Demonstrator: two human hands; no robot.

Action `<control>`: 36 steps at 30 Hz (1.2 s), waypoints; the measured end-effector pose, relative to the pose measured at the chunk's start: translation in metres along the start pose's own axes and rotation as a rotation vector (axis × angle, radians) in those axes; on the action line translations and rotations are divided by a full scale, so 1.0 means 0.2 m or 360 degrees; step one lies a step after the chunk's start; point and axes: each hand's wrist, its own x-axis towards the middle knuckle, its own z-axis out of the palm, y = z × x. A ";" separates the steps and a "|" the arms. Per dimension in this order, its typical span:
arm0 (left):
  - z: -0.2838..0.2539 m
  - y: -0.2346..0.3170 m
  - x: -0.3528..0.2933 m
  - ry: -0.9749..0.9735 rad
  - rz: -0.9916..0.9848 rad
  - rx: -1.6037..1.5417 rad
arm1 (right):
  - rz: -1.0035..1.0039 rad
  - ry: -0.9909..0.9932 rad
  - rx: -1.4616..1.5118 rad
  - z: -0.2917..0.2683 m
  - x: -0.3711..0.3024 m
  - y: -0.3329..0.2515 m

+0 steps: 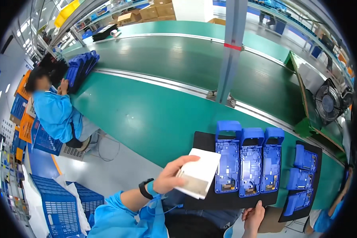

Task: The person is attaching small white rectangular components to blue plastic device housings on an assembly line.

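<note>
My left hand is closed around a small stack of white sheets, which has a greyish patch near its lower corner. The stack hovers over the left part of a black mat. On that mat lie three blue plastic housings, side by side, each with a raised loop at its far end and small electronic parts inside. At the mat's near edge is my right hand, its fingers curled and one fingertip on the edge. It appears to grip the mat; part of the grip is hidden.
To the right, another black mat carries three more blue housings. A metal post stands beyond the green bench, near a fan. At far left a co-worker handles blue housings; blue crates stand below.
</note>
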 end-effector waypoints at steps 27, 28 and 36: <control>0.56 -0.32 -0.18 -0.0688 -0.0364 -0.0240 | -0.0037 -0.0589 0.0037 -0.15 -0.09 0.16; 0.63 -0.32 -0.11 -0.0820 -0.0489 -0.0446 | -0.0002 -0.0402 -0.0447 -0.09 -0.20 0.09; 0.82 -0.18 0.07 -0.1467 0.0203 0.0112 | -0.0015 -0.0145 0.0533 0.28 -0.17 0.14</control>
